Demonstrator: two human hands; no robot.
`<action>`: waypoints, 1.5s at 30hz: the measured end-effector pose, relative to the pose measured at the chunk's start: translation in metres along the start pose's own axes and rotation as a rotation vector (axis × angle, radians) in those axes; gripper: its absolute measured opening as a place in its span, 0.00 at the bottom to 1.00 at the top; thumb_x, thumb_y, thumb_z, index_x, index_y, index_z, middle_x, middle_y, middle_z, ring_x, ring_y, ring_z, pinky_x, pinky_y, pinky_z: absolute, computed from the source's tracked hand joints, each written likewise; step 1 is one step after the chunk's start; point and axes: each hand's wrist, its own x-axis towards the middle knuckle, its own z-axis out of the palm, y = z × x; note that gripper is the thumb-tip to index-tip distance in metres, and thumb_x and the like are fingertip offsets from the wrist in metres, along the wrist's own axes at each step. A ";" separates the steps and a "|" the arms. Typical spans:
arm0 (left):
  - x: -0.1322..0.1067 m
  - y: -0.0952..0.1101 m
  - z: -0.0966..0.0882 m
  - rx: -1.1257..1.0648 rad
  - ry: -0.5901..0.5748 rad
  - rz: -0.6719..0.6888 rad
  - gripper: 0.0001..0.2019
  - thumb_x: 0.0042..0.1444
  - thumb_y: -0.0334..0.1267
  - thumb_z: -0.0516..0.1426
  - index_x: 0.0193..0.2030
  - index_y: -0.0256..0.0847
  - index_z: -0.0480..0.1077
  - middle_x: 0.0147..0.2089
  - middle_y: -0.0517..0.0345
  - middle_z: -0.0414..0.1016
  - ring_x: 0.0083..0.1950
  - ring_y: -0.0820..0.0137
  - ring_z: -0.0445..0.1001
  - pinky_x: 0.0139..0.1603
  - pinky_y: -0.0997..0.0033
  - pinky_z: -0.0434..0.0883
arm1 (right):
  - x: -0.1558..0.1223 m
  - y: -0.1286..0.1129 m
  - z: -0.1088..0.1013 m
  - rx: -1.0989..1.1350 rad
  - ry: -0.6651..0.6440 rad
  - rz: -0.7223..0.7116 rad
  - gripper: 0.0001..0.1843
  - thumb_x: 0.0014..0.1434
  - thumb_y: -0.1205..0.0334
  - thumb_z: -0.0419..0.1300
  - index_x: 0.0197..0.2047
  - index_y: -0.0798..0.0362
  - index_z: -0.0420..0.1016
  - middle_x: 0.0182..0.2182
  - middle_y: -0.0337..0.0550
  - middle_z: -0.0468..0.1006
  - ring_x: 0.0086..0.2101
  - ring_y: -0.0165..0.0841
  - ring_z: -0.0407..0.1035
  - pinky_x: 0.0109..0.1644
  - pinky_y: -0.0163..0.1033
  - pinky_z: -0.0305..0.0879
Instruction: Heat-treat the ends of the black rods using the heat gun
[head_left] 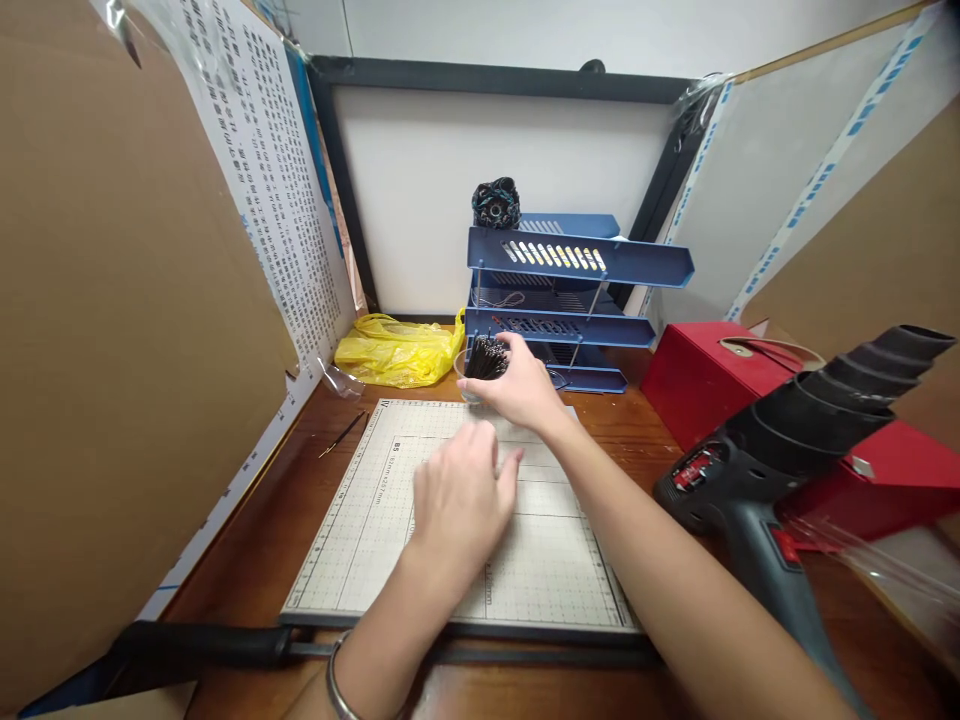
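Note:
At the far edge of a paper trimmer's gridded board, my right hand is wrapped round the side of a clear plastic cup. A dense bundle of thin black wires with shiny tips stands in the cup. My left hand hovers over the middle of the board, nearer to me. It is smeared by motion, its fingers bent downward and mostly hidden and its thumb out to the side. Two thin dark wires lie on the table left of the board.
Behind the cup stands a tiered blue tray rack with a black coil on top. A yellow plastic bag lies at back left. On the right are a red box and a heat gun. The trimmer's black handle is at front left.

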 end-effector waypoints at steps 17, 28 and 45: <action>0.006 -0.009 -0.002 -0.412 0.017 -0.012 0.24 0.58 0.41 0.62 0.59 0.44 0.65 0.56 0.50 0.81 0.53 0.51 0.81 0.50 0.56 0.74 | -0.106 0.021 -0.019 0.551 -0.141 0.044 0.39 0.55 0.50 0.72 0.63 0.46 0.60 0.58 0.48 0.77 0.52 0.38 0.77 0.57 0.46 0.74; 0.003 -0.009 0.010 -0.422 -0.042 0.186 0.18 0.57 0.37 0.62 0.55 0.45 0.70 0.53 0.54 0.80 0.51 0.58 0.80 0.49 0.61 0.74 | -0.121 0.037 -0.020 0.368 -0.090 0.120 0.13 0.64 0.50 0.62 0.46 0.47 0.68 0.41 0.39 0.81 0.40 0.36 0.77 0.47 0.43 0.71; 0.001 -0.015 0.018 -0.440 0.023 0.227 0.19 0.60 0.39 0.63 0.57 0.42 0.69 0.53 0.53 0.78 0.51 0.59 0.78 0.51 0.59 0.74 | -0.122 0.038 -0.027 0.193 0.032 0.164 0.20 0.54 0.45 0.68 0.42 0.50 0.75 0.22 0.33 0.69 0.26 0.32 0.64 0.33 0.39 0.57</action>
